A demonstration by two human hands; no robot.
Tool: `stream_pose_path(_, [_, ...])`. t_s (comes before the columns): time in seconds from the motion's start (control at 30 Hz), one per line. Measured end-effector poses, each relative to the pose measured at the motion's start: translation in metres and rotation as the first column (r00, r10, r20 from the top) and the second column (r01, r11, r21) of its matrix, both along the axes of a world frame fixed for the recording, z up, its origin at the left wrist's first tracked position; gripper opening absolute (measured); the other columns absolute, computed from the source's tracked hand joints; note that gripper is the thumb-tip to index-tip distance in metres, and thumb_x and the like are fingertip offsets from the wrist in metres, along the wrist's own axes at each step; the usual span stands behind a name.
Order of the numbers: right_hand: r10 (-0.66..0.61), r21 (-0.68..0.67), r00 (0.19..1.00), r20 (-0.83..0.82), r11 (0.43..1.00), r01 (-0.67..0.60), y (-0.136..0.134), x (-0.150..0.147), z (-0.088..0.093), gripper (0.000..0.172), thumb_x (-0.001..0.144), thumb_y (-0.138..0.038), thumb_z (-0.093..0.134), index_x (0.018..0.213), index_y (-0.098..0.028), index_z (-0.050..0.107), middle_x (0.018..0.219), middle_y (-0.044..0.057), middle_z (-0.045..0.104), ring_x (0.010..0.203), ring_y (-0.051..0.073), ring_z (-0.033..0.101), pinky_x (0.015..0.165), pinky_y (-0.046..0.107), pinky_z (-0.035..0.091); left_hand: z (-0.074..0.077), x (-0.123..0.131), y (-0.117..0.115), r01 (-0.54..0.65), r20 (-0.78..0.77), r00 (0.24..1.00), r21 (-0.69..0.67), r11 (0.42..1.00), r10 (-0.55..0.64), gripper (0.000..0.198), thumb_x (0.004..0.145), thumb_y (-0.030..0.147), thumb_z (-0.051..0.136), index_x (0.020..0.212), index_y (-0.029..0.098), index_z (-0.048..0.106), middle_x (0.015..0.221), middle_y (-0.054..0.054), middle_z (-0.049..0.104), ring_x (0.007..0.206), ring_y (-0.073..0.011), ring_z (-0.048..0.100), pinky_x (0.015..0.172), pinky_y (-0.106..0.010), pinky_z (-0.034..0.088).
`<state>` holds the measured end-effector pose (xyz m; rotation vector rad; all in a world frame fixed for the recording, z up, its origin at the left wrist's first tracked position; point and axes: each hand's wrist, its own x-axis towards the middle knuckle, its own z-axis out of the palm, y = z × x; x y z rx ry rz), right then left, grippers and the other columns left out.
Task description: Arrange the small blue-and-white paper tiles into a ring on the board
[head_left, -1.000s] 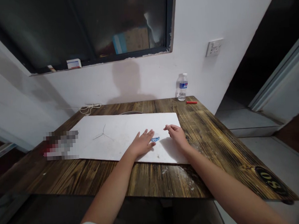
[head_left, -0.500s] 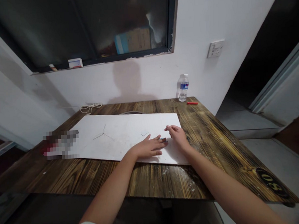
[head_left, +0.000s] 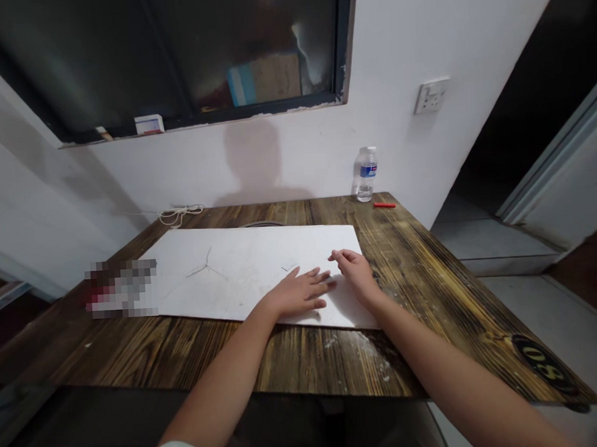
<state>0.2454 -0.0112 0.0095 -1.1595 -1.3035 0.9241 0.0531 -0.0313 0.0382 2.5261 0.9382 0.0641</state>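
Note:
A white board (head_left: 240, 253) lies flat on the wooden table. My left hand (head_left: 299, 293) rests palm down on its right part, fingers spread. By those fingertips is a small dark mark or bit, too small to make out. My right hand (head_left: 354, 270) is at the board's right edge, thumb and forefinger pinched together; whatever is between them, if anything, is too small to see. On the board's left half is a thin dark three-armed shape (head_left: 206, 265), and a small dark V shape (head_left: 287, 269) sits just beyond my left hand.
Along the table's back are a water bottle (head_left: 367, 175), a red stick-like object (head_left: 384, 205) and a coiled white cord (head_left: 180, 214). A blurred-out item (head_left: 122, 289) covers the board's left end. Behind stands a wall with a window ledge holding a small box (head_left: 149, 124).
My left hand has shifted very slightly, its fingers still spread on the board. My right hand keeps its pinch in nearly the same place.

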Motion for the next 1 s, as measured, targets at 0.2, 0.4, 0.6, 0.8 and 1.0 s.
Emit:
stream_pose_path(0.2, [0.034, 0.0, 0.997, 0.076, 0.999, -0.034, 0.003, 0.0, -0.004, 0.042, 0.076, -0.058, 0.053, 0.07, -0.019, 0.069, 0.057, 0.001, 0.058, 0.058, 0.017, 0.049, 0.057, 0.028, 0.034, -0.019, -0.018, 0.01, -0.398, -0.093, 0.901, 0.216, 0.892, 0.425, 0.068, 0.088, 0.06, 0.042, 0.147, 0.031, 0.029, 0.157, -0.007, 0.019, 0.145, -0.0314, 0.009, 0.112, -0.057, -0.001])
stream_pose_path(0.4, [0.056, 0.043, 0.986, 0.156, 0.997, -0.064, 0.002, -0.002, -0.004, 0.038, 0.078, -0.052, 0.052, 0.07, -0.019, 0.069, 0.064, 0.003, 0.063, 0.064, 0.018, 0.051, 0.061, 0.028, 0.035, -0.009, -0.021, 0.014, -0.44, -0.064, 0.878, 0.28, 0.853, 0.474, 0.067, 0.09, 0.053, 0.044, 0.148, 0.024, 0.028, 0.157, -0.011, 0.015, 0.145, -0.0306, 0.004, 0.112, -0.057, -0.002])
stream_pose_path(0.6, [0.047, 0.068, 0.989, 0.142, 0.996, -0.057, 0.001, -0.001, 0.0, 0.038, 0.08, -0.051, 0.051, 0.07, -0.02, 0.069, 0.066, 0.003, 0.065, 0.066, 0.018, 0.054, 0.063, 0.028, 0.038, -0.004, -0.008, 0.006, -0.022, -0.098, 0.995, 0.116, 0.993, 0.033, 0.063, 0.091, 0.055, 0.042, 0.148, 0.034, 0.026, 0.156, -0.003, 0.022, 0.145, -0.0241, 0.012, 0.114, -0.049, 0.003])
stream_pose_path(0.8, [0.037, 0.076, 0.986, 0.165, 0.996, -0.05, 0.001, -0.001, 0.0, 0.04, 0.081, -0.052, 0.05, 0.072, -0.018, 0.07, 0.061, 0.001, 0.062, 0.06, 0.016, 0.05, 0.058, 0.026, 0.035, -0.014, -0.013, 0.008, -0.2, -0.222, 0.942, 0.239, 0.95, 0.254, 0.067, 0.088, 0.067, 0.029, 0.148, 0.039, 0.022, 0.159, -0.002, 0.012, 0.145, -0.0307, 0.009, 0.112, -0.059, 0.005])
stream_pose_path(1.0, [0.039, 0.065, 0.984, 0.175, 0.997, -0.051, 0.003, -0.001, -0.002, 0.038, 0.081, -0.05, 0.051, 0.072, -0.018, 0.07, 0.063, 0.002, 0.062, 0.062, 0.016, 0.051, 0.059, 0.026, 0.035, -0.019, -0.023, 0.014, -0.46, -0.215, 0.805, 0.361, 0.811, 0.553, 0.08, 0.081, 0.078, 0.024, 0.148, 0.034, 0.027, 0.158, -0.009, 0.016, 0.143, -0.041, 0.009, 0.109, -0.061, 0.01])
